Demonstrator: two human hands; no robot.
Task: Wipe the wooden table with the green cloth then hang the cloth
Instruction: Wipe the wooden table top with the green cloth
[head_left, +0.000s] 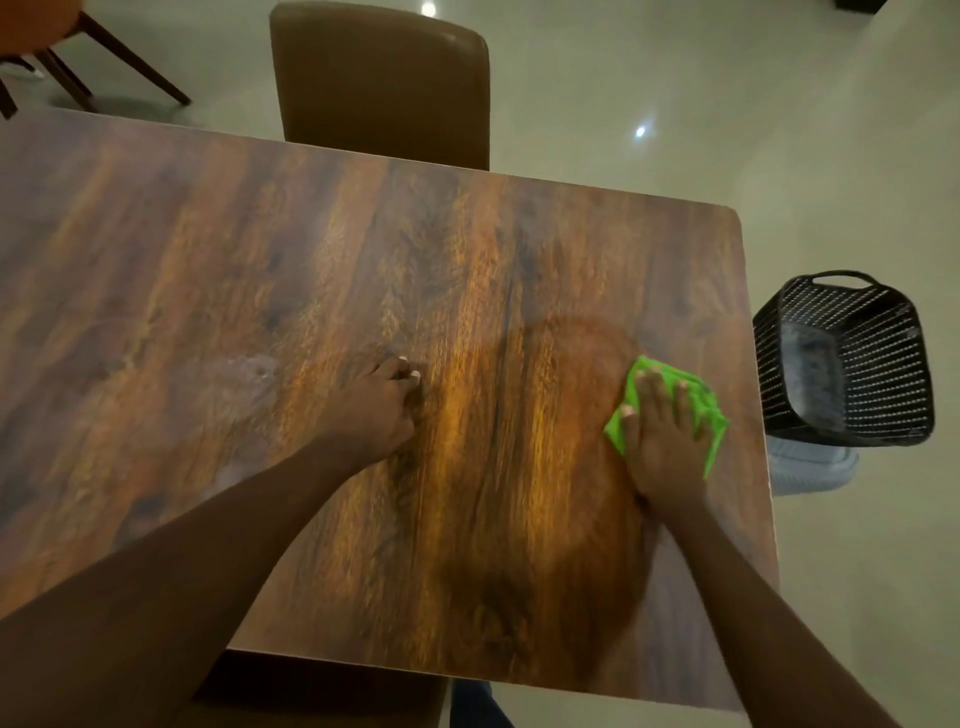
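Right hand (665, 441), fingers straight, presses the green cloth (710, 413) near the worktop's (260, 234) right edge; left hand (379, 410) rests mid-worktop, fingers curled, empty.

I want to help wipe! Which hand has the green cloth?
The right hand presses the green cloth on the table; the left hand rests curled, holding nothing.

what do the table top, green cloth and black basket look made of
Table top: wood or wood-look laminate, semi-gloss; bold grain, but the thin pale edge hints at laminate. Green cloth: soft fabric, maybe microfibre; it bunches under the right hand. Black basket: probably moulded plastic; even lattice of holes, faint sheen.
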